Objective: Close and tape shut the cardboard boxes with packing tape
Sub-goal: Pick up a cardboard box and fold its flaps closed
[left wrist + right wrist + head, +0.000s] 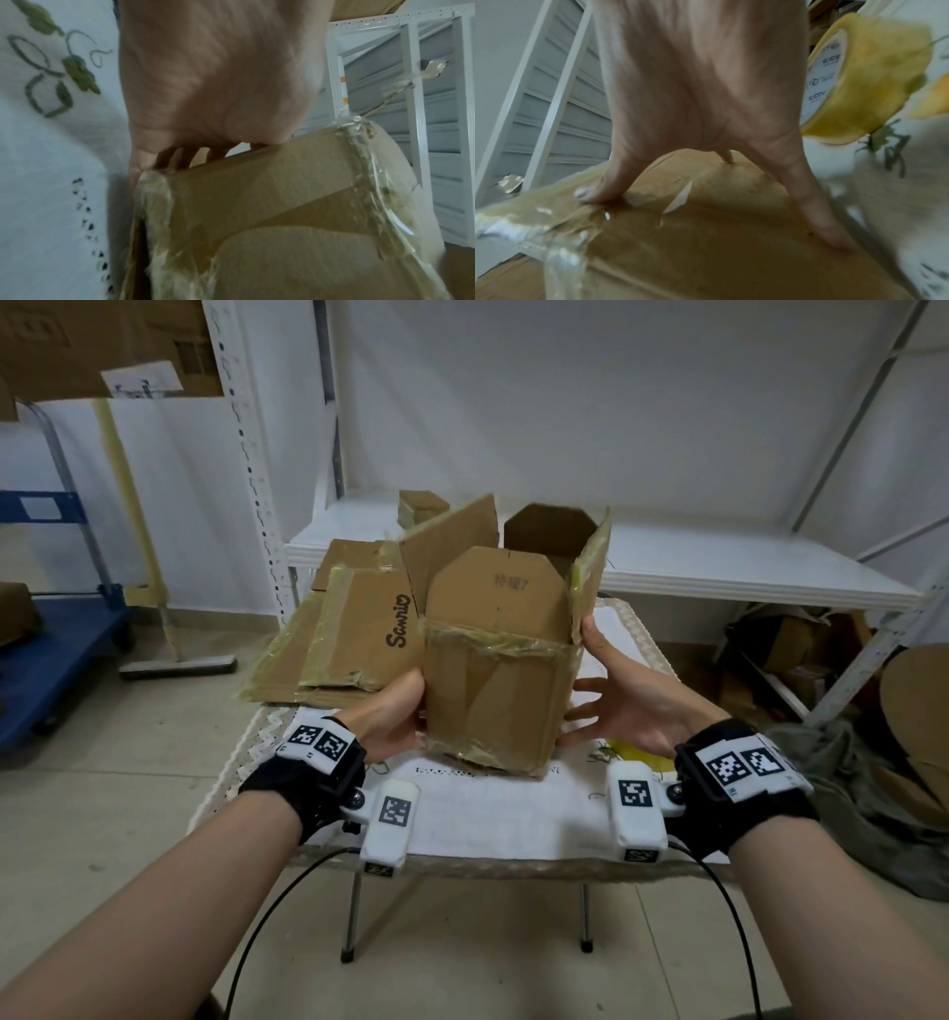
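Cardboard box [493, 701] stands tall, mouth up — left hand [395, 716] grips it, right hand [621, 711] presses flat-fingered.

Flattened cardboard [354, 634] lies left of the box [498, 695], the shelf [719, 557] behind it, tape roll [859, 81] right.

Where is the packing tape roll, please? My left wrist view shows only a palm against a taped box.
Observer: The yellow tape roll sits on the tablecloth, close to the right hand. It is clearest in the right wrist view.
Operator: Thank you. Are the box's top flaps closed yet?
Observer: No. In the head view, the cardboard box has its top flaps standing up and unsealed.
Operator: And what is the right hand doing?
Observer: It presses the box's right side with its fingers spread and straight, not curled round anything.
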Tool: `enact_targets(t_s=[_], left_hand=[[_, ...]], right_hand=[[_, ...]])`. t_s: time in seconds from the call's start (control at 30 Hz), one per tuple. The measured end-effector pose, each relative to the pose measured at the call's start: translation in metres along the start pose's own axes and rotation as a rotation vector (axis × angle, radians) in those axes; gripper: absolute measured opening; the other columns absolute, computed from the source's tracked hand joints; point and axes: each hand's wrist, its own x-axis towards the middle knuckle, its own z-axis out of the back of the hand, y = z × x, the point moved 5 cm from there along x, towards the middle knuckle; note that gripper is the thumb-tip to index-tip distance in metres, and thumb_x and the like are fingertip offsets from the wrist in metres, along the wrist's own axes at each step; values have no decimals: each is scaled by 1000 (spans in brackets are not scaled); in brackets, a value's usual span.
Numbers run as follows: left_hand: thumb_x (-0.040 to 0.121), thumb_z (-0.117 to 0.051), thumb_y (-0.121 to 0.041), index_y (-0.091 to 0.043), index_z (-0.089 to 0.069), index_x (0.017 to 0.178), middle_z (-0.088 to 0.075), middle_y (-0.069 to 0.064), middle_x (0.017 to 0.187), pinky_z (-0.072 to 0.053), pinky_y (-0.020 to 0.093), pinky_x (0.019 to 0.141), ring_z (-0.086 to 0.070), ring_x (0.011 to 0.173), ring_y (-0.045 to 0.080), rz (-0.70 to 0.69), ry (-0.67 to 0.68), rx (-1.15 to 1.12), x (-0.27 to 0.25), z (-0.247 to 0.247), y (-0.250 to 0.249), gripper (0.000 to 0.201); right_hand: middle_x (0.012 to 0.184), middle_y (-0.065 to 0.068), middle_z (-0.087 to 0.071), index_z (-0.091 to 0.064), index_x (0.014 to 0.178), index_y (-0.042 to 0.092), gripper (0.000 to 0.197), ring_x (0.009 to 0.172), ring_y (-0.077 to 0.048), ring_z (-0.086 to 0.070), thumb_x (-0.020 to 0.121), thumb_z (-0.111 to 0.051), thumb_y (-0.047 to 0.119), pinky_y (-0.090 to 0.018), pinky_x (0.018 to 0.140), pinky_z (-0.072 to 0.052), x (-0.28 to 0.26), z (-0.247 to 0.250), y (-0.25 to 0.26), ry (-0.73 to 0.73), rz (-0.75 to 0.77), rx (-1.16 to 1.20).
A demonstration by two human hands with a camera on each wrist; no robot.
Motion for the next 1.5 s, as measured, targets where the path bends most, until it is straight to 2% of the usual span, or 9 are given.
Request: enact_targets(t_s=[0.17, 0.27, 0.4, 0.47, 0.67, 0.9, 1.1, 1.27, 1.5], left_hand=[[107, -35, -12, -9, -60, 126, -69, 10, 121, -54, 28, 87, -63, 114, 24, -109, -184, 250, -3, 15, -8, 31], [104, -43, -6, -13, -59, 129, -70, 8, 120, -57, 34, 90, -66, 110, 23, -290, -319, 209, -12, 16, -27, 30], [108, -28, -40, -24, -48, 140, -73, -10, 106, -54, 24, 84, -69, 96, 5, -581, -364, -54, -37, 2, -65, 41], [103, -25, -54, -35, -48, 141, -59, -9, 134, -50, 32, 97, -61, 119, 9, -733, -356, -58, -46, -1, -80, 48], [90, -68, -30, -28, -56, 119, -37, -17, 155, -42, 50, 110, -40, 140, 6, -929, -301, 303, -57, -10, -108, 31], [88, -70, -32, -15, -45, 89, -64, -10, 128, -52, 57, 95, -56, 125, 10, -881, -464, 295, -48, 17, -103, 30], [72, -52, -74, -4, -60, 90, -62, -8, 87, -37, 19, 73, -51, 71, -15, -720, -501, 488, -56, 12, -92, 72], [78, -74, -57, -7, -60, 97, -66, -6, 109, -30, 11, 71, -54, 93, -6, -630, -558, 587, -50, 11, -90, 55], [73, -83, -42, -23, -60, 99, -58, -11, 121, -45, 43, 101, -54, 113, 13, -565, -490, 532, -36, 11, -87, 40]], right_hand=[[153, -16, -41, -31, 155, 39, 118, 128, -53, -50, 55, -90, 63, -70, 94, -50, 2, 9, -5, 8, -2, -61], [150, -4, -52, -18, 158, 41, 141, 130, -32, -56, 43, -99, 51, -55, 96, -52, -2, 11, 9, -39, 155, -83], [149, 12, -44, -18, 157, 48, 102, 131, -13, -46, 74, -79, 44, -49, 118, -28, -11, 11, 33, -73, 367, -85], [152, 13, -45, -26, 155, 45, 94, 142, -19, -39, 76, -73, 62, -55, 120, -26, -13, 8, 40, -87, 421, -85], [160, 9, -33, -21, 155, 50, 81, 146, -23, -33, 86, -65, 51, -51, 115, -34, -14, -1, 51, -170, 515, -11], [124, -8, -60, -50, 144, 32, 62, 101, -27, -56, 87, -37, 12, -39, 86, -49, -18, 22, 53, -338, 594, 326], [127, -13, -58, -61, 137, 17, 52, 93, -21, -59, 90, -42, 6, -22, 60, -53, -13, 30, 34, -466, 422, 138], [166, 2, -19, -61, 138, 28, 53, 128, -25, -51, 88, -56, 13, -42, 103, -52, -12, 36, 40, -536, 406, -94], [129, -1, -56, -36, 155, 26, 55, 101, -10, -55, 102, -48, 22, -29, 89, -45, -8, 31, 33, -430, 282, -328]])
